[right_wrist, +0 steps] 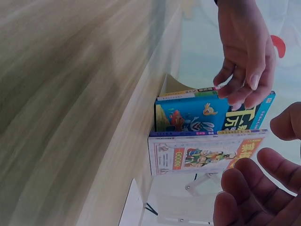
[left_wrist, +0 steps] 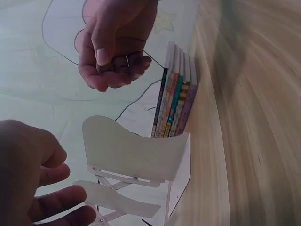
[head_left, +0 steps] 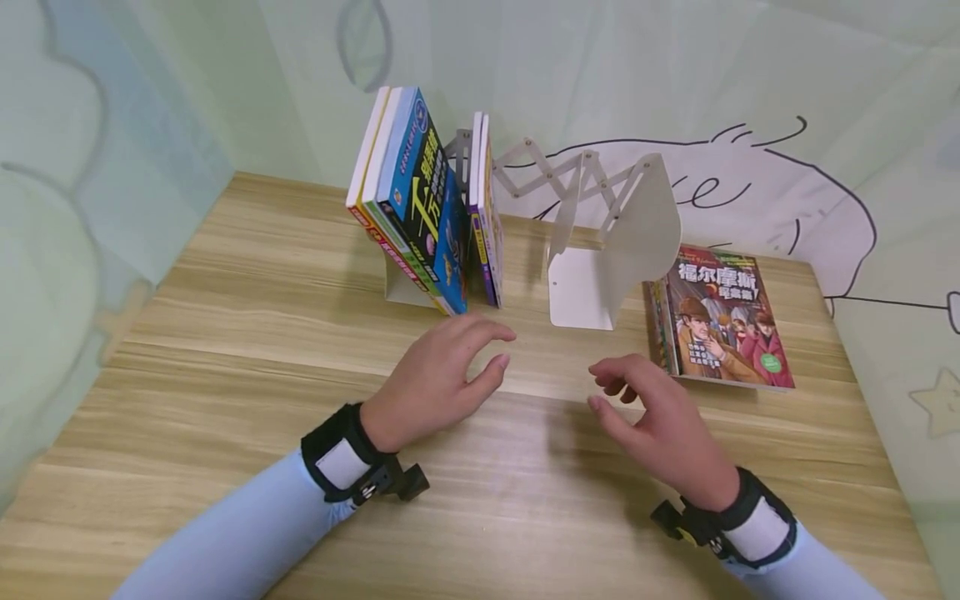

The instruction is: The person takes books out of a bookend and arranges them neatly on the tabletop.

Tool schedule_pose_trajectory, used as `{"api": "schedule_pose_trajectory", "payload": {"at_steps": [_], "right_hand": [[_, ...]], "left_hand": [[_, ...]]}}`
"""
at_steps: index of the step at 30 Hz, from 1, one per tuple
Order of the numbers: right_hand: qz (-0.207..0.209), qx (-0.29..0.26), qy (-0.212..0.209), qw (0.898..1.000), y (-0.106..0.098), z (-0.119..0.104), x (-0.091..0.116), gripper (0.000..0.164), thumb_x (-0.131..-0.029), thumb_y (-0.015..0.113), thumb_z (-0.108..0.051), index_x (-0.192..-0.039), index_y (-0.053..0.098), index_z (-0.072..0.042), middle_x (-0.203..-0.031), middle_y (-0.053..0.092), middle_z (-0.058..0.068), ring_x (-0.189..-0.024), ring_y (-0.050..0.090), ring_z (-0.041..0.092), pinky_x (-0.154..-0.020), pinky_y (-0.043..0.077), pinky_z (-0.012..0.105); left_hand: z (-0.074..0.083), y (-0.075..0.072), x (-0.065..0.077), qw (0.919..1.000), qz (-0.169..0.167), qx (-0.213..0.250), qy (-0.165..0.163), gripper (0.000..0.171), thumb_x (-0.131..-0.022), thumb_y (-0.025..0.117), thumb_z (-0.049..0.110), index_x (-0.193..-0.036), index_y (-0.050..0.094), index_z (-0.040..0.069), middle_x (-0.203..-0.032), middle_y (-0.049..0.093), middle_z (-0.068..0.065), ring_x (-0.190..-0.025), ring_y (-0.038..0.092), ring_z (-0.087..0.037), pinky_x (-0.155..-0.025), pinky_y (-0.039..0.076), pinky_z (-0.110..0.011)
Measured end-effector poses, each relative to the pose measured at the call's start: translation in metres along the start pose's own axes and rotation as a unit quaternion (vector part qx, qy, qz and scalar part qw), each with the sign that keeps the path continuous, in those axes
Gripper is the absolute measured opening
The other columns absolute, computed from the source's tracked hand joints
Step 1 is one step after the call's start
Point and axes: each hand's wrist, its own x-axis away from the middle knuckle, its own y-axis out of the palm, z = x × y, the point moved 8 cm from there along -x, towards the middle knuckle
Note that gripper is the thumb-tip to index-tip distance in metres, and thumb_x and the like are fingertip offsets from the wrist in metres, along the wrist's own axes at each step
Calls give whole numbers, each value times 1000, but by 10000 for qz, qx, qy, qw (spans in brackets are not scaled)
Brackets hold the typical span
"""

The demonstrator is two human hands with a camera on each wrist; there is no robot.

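My left hand (head_left: 438, 375) hovers over the table just in front of the upright books, fingers loosely bent and holding nothing. To the right, my right hand (head_left: 660, 421) is held above the table near the book stack, also with nothing in it. A white expandable bookend (head_left: 645, 225) stands at the back. In its left part several tall books (head_left: 408, 208) lean, the outer one with a blue cover. Two thinner books (head_left: 486, 208) stand beside them. Its right part holds no books. Right of it lies a stack of books (head_left: 727, 321), a Chinese-titled comic-style cover on top.
The wooden table (head_left: 225, 400) meets a pale, cartoon-printed curtain (head_left: 480, 50) at the back and sides. Criss-cross metal links (head_left: 551, 173) join the bookend's sections along the back. In the left wrist view, the stack shows several coloured spines (left_wrist: 174, 103).
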Motion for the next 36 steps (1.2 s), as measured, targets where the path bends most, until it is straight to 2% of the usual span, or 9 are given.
{"api": "schedule_pose_trajectory", "payload": {"at_steps": [3, 6, 12, 15, 20, 24, 29, 33, 36], "right_hand": [[-87, 19, 5, 10000, 3, -1, 1, 34, -87, 76, -11, -119, 63, -13, -102, 65, -6, -91, 57, 5, -75, 50, 23], [-128, 35, 10, 9999, 5, -1, 2, 34, -87, 76, -12, -118, 63, -14, -103, 65, -6, -92, 57, 5, -73, 50, 24], [-191, 21, 48, 9998, 8, -1, 4, 35, -87, 76, -13, -119, 63, -14, -103, 65, -6, -92, 58, 5, -72, 51, 26], [-224, -5, 39, 9997, 11, -1, 6, 35, -87, 76, -12, -118, 63, -14, -104, 66, -7, -92, 58, 6, -70, 52, 26], [-184, -70, -58, 9998, 14, 0, 7, 34, -86, 75, -10, -118, 63, -14, -103, 66, -6, -90, 59, 7, -69, 51, 25], [-159, -138, -109, 9997, 15, 1, 8, 34, -86, 75, -7, -117, 64, -13, -102, 67, -6, -89, 60, 8, -68, 52, 26], [-192, -161, -114, 9996, 16, 2, 7, 31, -87, 74, -6, -116, 64, -11, -102, 67, -6, -88, 60, 7, -68, 52, 27], [-199, -166, -118, 9996, 16, 2, 7, 30, -87, 73, -6, -115, 65, -11, -102, 67, -6, -88, 60, 7, -68, 52, 27], [-193, -173, -104, 9996, 17, 3, 8, 29, -87, 73, -6, -115, 65, -12, -101, 67, -6, -88, 60, 7, -68, 52, 27]], "left_hand": [[1, -3, -3, 9994, 93, -313, 100, 29, -100, 59, 27, -124, 66, 12, -124, 64, -3, -115, 60, -18, -98, 53, -37], [6, -12, -9, 9965, 389, -623, 398, 31, -99, 60, 26, -123, 66, 9, -126, 62, -8, -117, 59, -21, -101, 51, -38], [18, -38, -28, 9767, 1329, -1311, 1060, 32, -95, 59, 20, -120, 67, 3, -136, 55, -19, -124, 51, -34, -107, 44, -45], [17, -47, -38, 9676, 1533, -1754, 975, 37, -94, 57, 21, -126, 64, 3, -149, 45, -22, -127, 47, -39, -108, 42, -49], [10, -50, -46, 9632, 1412, -2181, 684, 43, -94, 58, 23, -132, 62, 4, -160, 33, -19, -139, 37, -44, -115, 35, -54], [9, -50, -46, 9622, 1458, -2184, 720, 35, -95, 56, 20, -124, 66, 3, -156, 39, -20, -143, 34, -41, -120, 29, -50], [16, -53, -40, 9636, 1902, -1553, 1054, 23, -94, 57, 11, -112, 69, 0, -137, 53, -24, -133, 46, -39, -117, 35, -45], [23, -59, -33, 9523, 2369, -1399, 1317, 16, -97, 58, 5, -109, 64, -3, -110, 59, -20, -109, 57, -35, -99, 49, -43], [24, -65, -30, 9453, 2691, -1401, 1199, 13, -96, 58, 1, -108, 61, -4, -98, 56, -18, -93, 57, -31, -81, 53, -38]]}}
